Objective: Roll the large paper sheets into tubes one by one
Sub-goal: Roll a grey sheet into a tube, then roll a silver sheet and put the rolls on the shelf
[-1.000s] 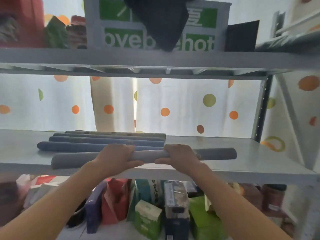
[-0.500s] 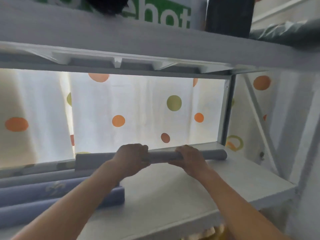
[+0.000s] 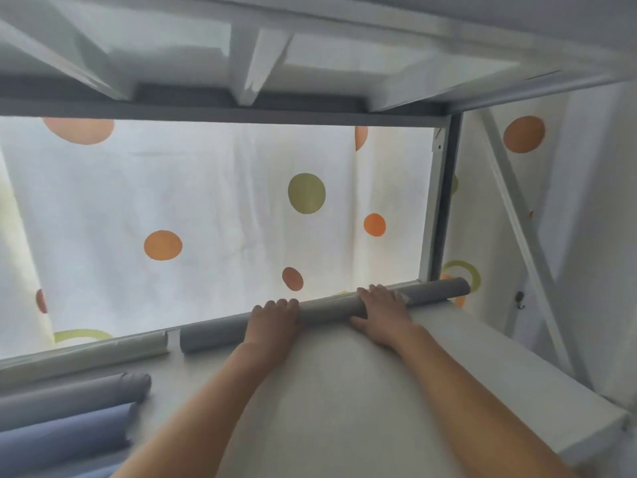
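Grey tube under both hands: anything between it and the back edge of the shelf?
Nothing visible. The grey tube already lies along the shelf's back edge against the dotted curtain, left hand and right hand on it. The other rolled tubes lie apart, lower left.

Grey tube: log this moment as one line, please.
grey tube at shelf back edge | left hand on it | right hand on it | other tubes left
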